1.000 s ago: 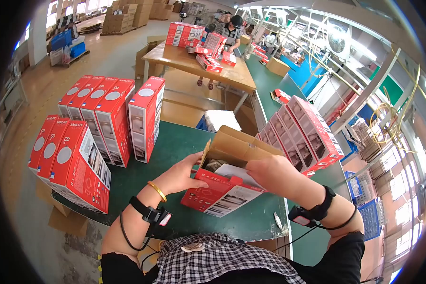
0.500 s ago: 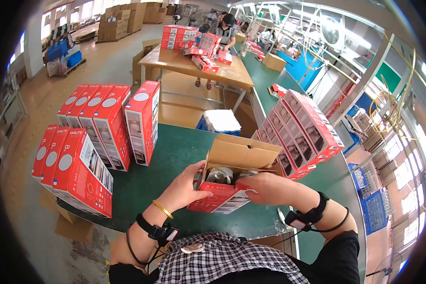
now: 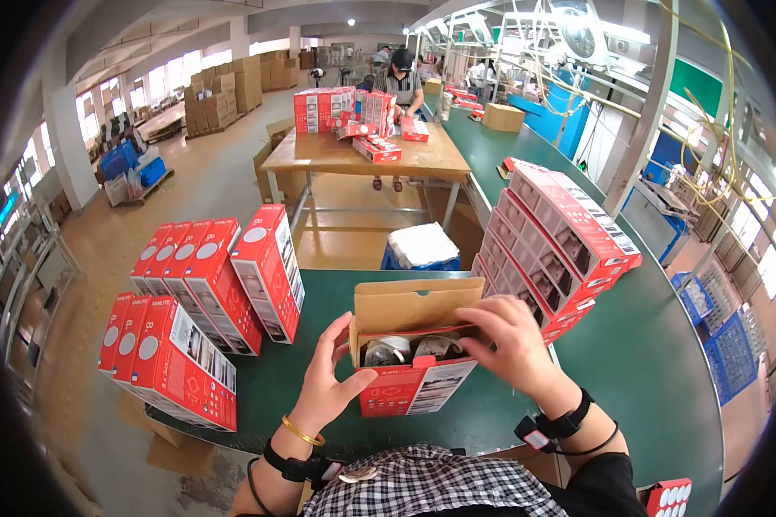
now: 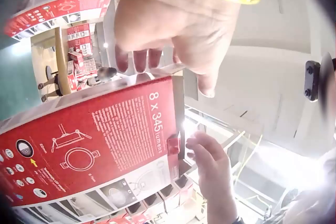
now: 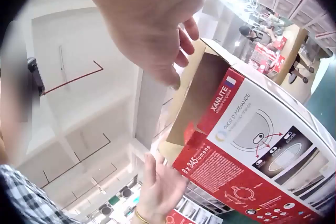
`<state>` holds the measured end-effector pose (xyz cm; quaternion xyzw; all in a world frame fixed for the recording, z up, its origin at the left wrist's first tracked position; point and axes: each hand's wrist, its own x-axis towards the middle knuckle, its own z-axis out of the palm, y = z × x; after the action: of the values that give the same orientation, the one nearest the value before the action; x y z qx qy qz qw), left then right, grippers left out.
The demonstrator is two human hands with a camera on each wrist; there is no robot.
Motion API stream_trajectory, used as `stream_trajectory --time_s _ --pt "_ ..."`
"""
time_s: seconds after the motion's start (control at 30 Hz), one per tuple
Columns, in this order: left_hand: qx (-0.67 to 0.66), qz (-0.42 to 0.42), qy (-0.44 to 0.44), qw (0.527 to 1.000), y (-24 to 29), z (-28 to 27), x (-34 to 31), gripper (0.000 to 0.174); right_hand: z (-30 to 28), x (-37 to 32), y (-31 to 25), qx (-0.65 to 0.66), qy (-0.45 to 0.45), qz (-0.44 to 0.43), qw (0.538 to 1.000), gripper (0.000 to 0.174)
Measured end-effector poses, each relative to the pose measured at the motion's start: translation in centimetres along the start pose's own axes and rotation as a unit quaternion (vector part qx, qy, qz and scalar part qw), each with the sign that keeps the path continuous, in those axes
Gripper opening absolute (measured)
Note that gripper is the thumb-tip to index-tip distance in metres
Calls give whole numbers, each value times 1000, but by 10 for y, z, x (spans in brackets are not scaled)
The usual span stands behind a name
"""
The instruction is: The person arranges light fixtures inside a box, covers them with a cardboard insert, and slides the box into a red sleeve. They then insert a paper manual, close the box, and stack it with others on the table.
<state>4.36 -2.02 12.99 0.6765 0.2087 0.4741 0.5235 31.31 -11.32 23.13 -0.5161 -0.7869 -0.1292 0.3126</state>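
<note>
Head view: your right hand (image 3: 513, 345) has risen from the opening of the red box (image 3: 414, 395), upright on the green table (image 3: 272, 401), exposing round fittings (image 3: 388, 351); the box appears loaded but unclosed. Left wrist view: your left hand (image 4: 176, 29) spreads beside its edge, gripping nothing. Right wrist view: your right fingers (image 5: 184, 43) curve loosely near the flap (image 5: 184, 98), apparently empty; contact is unclear.

- Box (image 3: 418, 388): smooth, glossy printed card
- Flap (image 3: 421, 304): matt brown card
- Green worktop (image 3: 267, 379): smooth, slight sheen
- Bracelet (image 3: 303, 433), seven o'clock in the head view: shiny, metal-looking
- Checked garment (image 3: 422, 484), six o'clock: matt cloth
</note>
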Motion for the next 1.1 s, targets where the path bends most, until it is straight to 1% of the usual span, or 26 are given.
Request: stream_trajectory --time_s 0.03,0.07,0.1,0.13,0.17,0.2,0.23,0.3,0.33,0.43,0.5,0.57,0.6,0.63,0.7,0.73,0.77,0.8,0.87,0.9,0.93,0.97,1.0,1.03,1.07,1.1 --pt "6 2 -4 1000 0 4 1 89 4 0 0 -8 -6 -10 1000 42" --pt "2 -8 5 1000 1 7 3 80 8 4 -1 8 -31 -24 999 38" --pt "-2 -14 13 1000 2 9 8 71 12 10 -2 -37 -51 -42 997 28" --pt "7 -3 4 1000 4 11 11 71 26 11 7 -51 -48 -41 997 24" --pt "-2 -11 30 999 3 13 10 62 39 12 16 -64 -47 -40 996 22" --pt "-13 -20 56 998 2 14 9 54 41 18 16 -70 -34 -3 997 20" --pt "-7 -14 46 999 1 17 10 54 41 23 16 -73 -23 1 997 20" --pt "7 -6 89 996 0 20 9 52 43 32 15 -49 -85 81 992 22" --pt "1 -32 59 998 1 19 8 55 41 37 15 -58 -130 102 985 25" --pt "-25 -11 34 999 7 22 12 50 43 40 22 -46 -143 103 983 23" --pt "-56 -29 40 997 -3 5 11 46 42 35 24 -31 -130 97 986 23" --pt "-187 -104 37 976 -17 -8 16 44 42 35 26 -17 -119 81 989 24" --pt "-127 -121 44 984 -20 -8 20 53 42 34 25 -16 -122 89 988 24" --pt "-127 -119 48 984 -22 -5 19 53 42 34 26 -17 -125 97 987 25" --pt "-86 -84 -23 992 8 16 29 68 40 39 26 -14 -131 97 987 25" --pt "-89 -119 -49 988 13 19 33 82 38 43 27 -14 -161 112 980 25" --pt "-88 -118 -47 988 12 21 38 82 36 45 27 -12 -192 128 973 25" --pt "-75 -127 -36 988 7 21 45 83 33 46 26 -12 -192 127 973 25" --pt "-61 -133 -24 989 7 25 48 85 25 44 27 66 -170 122 976 29" --pt "-66 -134 3 989 11 31 47 85 25 37 35 64 -169 119 976 29" --pt "-72 -135 29 988 14 33 48 85 29 23 51 159 -39 131 978 33" --pt "-73 -134 31 988 13 32 49 85 33 8 67 252 90 141 953 37" --pt "-79 -134 47 987 10 32 47 84 37 -7 80 370 72 218 900 41" --pt "-84 -138 62 985 6 33 42 82 41 -25 90 480 53 295 824 46" --pt "-73 -119 52 989 0 31 41 80 41 -39 96 542 6 335 771 53" --pt "-87 -107 42 990 1 32 43 69 54 -51 99 542 4 345 766 53"
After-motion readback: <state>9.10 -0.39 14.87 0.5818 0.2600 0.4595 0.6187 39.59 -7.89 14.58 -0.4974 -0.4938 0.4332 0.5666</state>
